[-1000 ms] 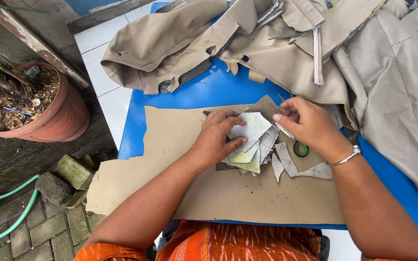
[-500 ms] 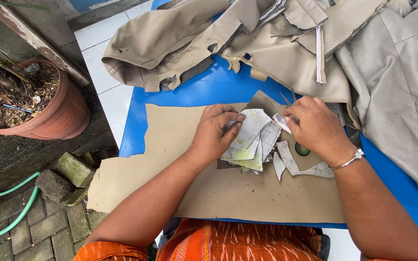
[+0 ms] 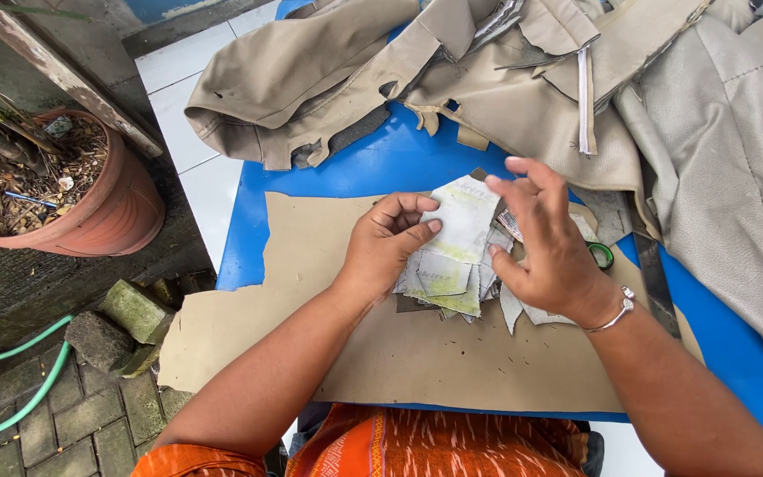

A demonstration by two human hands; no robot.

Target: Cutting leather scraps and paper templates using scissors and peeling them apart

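Observation:
A stack of cut paper pattern pieces (image 3: 452,252), whitish with green and grey marks, lies on a large brown paper sheet (image 3: 328,327) spread over a blue table (image 3: 373,168). My left hand (image 3: 390,243) rests on the stack's left side, thumb pressed onto the top piece. My right hand (image 3: 545,238) hovers over the stack's right side with fingers spread, holding nothing that I can see. A silver bracelet sits on my right wrist. Scissors with a green handle (image 3: 604,256) lie partly hidden behind my right hand.
Beige fabric and cut garment parts (image 3: 487,79) pile across the table's far side and right. A terracotta plant pot (image 3: 90,208) stands on the ground at left, with stone blocks (image 3: 121,322) and a green hose (image 3: 19,406) below it.
My right hand has lifted off the pattern pieces and opened its fingers. My left hand has shifted slightly left, keeping its hold on the stack.

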